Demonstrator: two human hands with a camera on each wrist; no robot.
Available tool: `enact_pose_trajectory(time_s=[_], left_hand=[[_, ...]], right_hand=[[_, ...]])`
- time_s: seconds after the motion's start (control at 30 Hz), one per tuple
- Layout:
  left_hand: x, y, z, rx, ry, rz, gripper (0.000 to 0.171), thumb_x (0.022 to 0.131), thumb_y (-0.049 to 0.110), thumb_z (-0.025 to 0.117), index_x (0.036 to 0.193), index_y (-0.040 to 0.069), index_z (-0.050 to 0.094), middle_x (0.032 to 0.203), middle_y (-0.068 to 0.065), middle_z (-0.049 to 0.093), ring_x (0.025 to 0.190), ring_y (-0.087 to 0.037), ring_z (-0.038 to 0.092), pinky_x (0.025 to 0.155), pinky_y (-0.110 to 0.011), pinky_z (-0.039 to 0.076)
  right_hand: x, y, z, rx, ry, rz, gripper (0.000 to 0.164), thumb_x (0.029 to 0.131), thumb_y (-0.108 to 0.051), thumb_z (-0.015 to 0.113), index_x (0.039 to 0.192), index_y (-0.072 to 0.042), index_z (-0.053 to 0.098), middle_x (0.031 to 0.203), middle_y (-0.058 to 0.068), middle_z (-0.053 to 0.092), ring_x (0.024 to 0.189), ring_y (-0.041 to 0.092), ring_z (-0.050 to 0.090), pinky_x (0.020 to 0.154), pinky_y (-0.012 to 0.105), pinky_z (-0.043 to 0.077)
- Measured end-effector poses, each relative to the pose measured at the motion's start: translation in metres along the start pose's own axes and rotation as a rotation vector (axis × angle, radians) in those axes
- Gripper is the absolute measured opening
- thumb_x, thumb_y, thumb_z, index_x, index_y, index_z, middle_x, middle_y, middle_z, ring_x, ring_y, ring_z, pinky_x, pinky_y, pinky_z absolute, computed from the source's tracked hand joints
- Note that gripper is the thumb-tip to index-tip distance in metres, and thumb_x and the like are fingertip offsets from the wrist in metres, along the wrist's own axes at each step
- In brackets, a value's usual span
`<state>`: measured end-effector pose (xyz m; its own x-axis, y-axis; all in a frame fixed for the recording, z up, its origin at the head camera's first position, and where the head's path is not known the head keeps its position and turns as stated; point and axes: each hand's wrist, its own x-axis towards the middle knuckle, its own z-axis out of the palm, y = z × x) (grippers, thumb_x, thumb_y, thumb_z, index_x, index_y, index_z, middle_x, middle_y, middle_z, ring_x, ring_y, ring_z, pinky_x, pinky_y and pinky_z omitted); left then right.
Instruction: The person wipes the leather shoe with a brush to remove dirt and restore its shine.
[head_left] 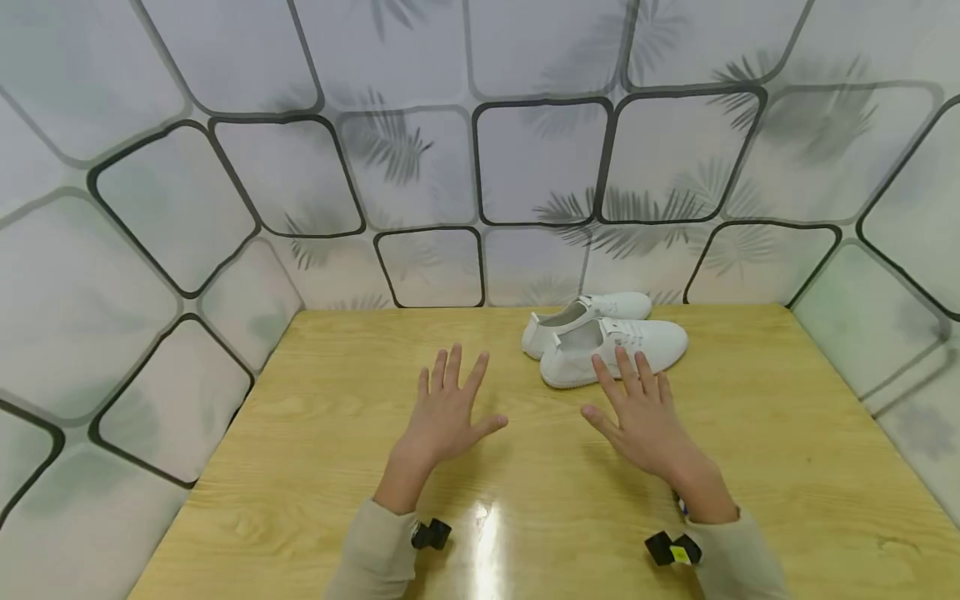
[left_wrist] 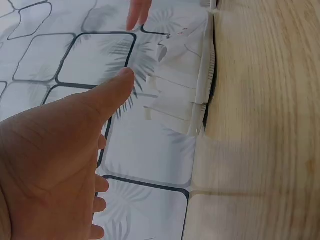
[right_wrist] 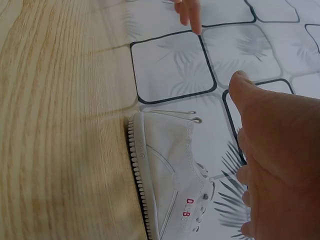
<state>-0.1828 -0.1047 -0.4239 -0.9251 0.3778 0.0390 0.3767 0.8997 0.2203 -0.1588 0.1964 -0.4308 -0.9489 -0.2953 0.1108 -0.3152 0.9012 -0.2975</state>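
Two white lace-up shoes stand side by side at the back of the table, toes to the right: the nearer shoe [head_left: 648, 344] and, partly hidden behind it, the farther shoe [head_left: 626, 305]. My left hand [head_left: 444, 417] is held over the table with fingers spread, left of the shoes, holding nothing. My right hand [head_left: 643, 423], also spread and holding nothing, is in front of the nearer shoe; its fingertips overlap the shoe's side in the head view. In the right wrist view, that shoe [right_wrist: 167, 165] shows red lettering and a ribbed sole, apart from the hand.
The wooden table [head_left: 337, 375] meets a patterned wall covering [head_left: 420, 183] at its back edge, with more of it at both sides. A small black device [head_left: 431, 534] sits at the left cuff, another black device [head_left: 660, 548] at the right.
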Motion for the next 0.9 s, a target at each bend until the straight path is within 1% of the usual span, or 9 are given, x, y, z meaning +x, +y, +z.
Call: enact_pose_trajectory(time_s=[0.07, 0.13, 0.3, 0.4, 0.47, 0.6, 0.7, 0.8, 0.9], left_hand=[[0.007, -0.003, -0.002, -0.058, -0.007, 0.002, 0.091, 0.094, 0.065, 0.052, 0.161, 0.022, 0.008, 0.164, -0.021, -0.002, 0.15, -0.042, 0.0, 0.115, -0.065, 0.012], [0.016, -0.009, -0.005, -0.156, -0.025, 0.004, 0.09, 0.096, 0.06, 0.052, 0.161, 0.019, 0.006, 0.164, -0.023, -0.001, 0.149, -0.046, 0.003, 0.114, -0.066, 0.014], [0.053, -0.035, -0.013, -0.411, -0.05, 0.0, 0.086, 0.101, 0.043, 0.054, 0.16, 0.013, -0.001, 0.16, -0.029, 0.007, 0.145, -0.052, 0.008, 0.111, -0.069, 0.018], [0.076, -0.049, -0.012, -0.493, -0.045, -0.025, 0.082, 0.103, 0.035, 0.053, 0.159, 0.01, -0.001, 0.157, -0.031, 0.01, 0.145, -0.051, 0.007, 0.112, -0.066, 0.019], [0.089, -0.053, -0.011, -0.537, -0.039, -0.05, 0.078, 0.103, 0.031, 0.053, 0.158, 0.01, 0.001, 0.157, -0.031, 0.011, 0.145, -0.05, 0.007, 0.113, -0.064, 0.02], [0.11, -0.052, -0.004, -0.584, -0.045, -0.077, 0.075, 0.102, 0.027, 0.053, 0.158, 0.007, 0.006, 0.158, -0.03, 0.013, 0.147, -0.047, 0.009, 0.113, -0.062, 0.022], [0.123, -0.048, 0.002, -0.583, -0.063, -0.092, 0.075, 0.102, 0.027, 0.054, 0.158, 0.007, 0.008, 0.158, -0.028, 0.014, 0.147, -0.046, 0.01, 0.114, -0.06, 0.024], [0.132, -0.038, 0.006, -0.592, -0.065, -0.1, 0.075, 0.1, 0.025, 0.057, 0.157, 0.008, 0.012, 0.158, -0.027, 0.016, 0.146, -0.046, 0.013, 0.112, -0.059, 0.027], [0.139, -0.025, 0.009, -0.636, -0.054, -0.098, 0.076, 0.098, 0.021, 0.061, 0.157, 0.008, 0.015, 0.157, -0.026, 0.022, 0.145, -0.044, 0.019, 0.11, -0.058, 0.032]], right_hand=[[0.001, 0.001, -0.004, -0.002, -0.003, 0.002, 0.074, 0.103, -0.054, 0.041, 0.16, -0.012, 0.016, 0.164, 0.024, 0.001, 0.147, 0.05, -0.003, 0.11, 0.073, 0.005], [0.003, 0.002, -0.007, 0.0, -0.012, 0.006, 0.075, 0.103, -0.055, 0.039, 0.16, -0.013, 0.015, 0.164, 0.024, 0.0, 0.147, 0.05, -0.003, 0.11, 0.073, 0.004], [0.005, 0.003, -0.01, -0.004, -0.028, 0.015, 0.075, 0.104, -0.056, 0.037, 0.16, -0.013, 0.013, 0.163, 0.025, -0.001, 0.148, 0.05, -0.004, 0.11, 0.072, 0.004], [0.003, 0.004, -0.01, 0.0, -0.046, 0.017, 0.075, 0.104, -0.055, 0.037, 0.16, -0.012, 0.013, 0.163, 0.025, -0.001, 0.147, 0.05, -0.003, 0.11, 0.072, 0.004], [0.001, 0.004, -0.009, -0.005, -0.055, 0.018, 0.075, 0.104, -0.055, 0.037, 0.16, -0.011, 0.014, 0.163, 0.026, 0.001, 0.147, 0.051, -0.001, 0.11, 0.072, 0.005], [-0.005, 0.003, -0.009, -0.013, -0.071, 0.021, 0.075, 0.104, -0.055, 0.038, 0.159, -0.008, 0.017, 0.162, 0.029, 0.005, 0.146, 0.053, 0.004, 0.11, 0.072, 0.008], [-0.009, 0.001, -0.009, -0.013, -0.086, 0.026, 0.075, 0.104, -0.054, 0.039, 0.159, -0.007, 0.017, 0.161, 0.03, 0.006, 0.145, 0.054, 0.005, 0.11, 0.071, 0.01], [-0.011, 0.0, -0.011, -0.015, -0.089, 0.03, 0.075, 0.104, -0.053, 0.039, 0.159, -0.007, 0.018, 0.161, 0.03, 0.006, 0.145, 0.054, 0.006, 0.111, 0.07, 0.01], [-0.012, -0.002, -0.013, -0.016, -0.089, 0.03, 0.074, 0.104, -0.052, 0.038, 0.158, -0.006, 0.019, 0.161, 0.03, 0.008, 0.144, 0.055, 0.008, 0.111, 0.07, 0.012]])
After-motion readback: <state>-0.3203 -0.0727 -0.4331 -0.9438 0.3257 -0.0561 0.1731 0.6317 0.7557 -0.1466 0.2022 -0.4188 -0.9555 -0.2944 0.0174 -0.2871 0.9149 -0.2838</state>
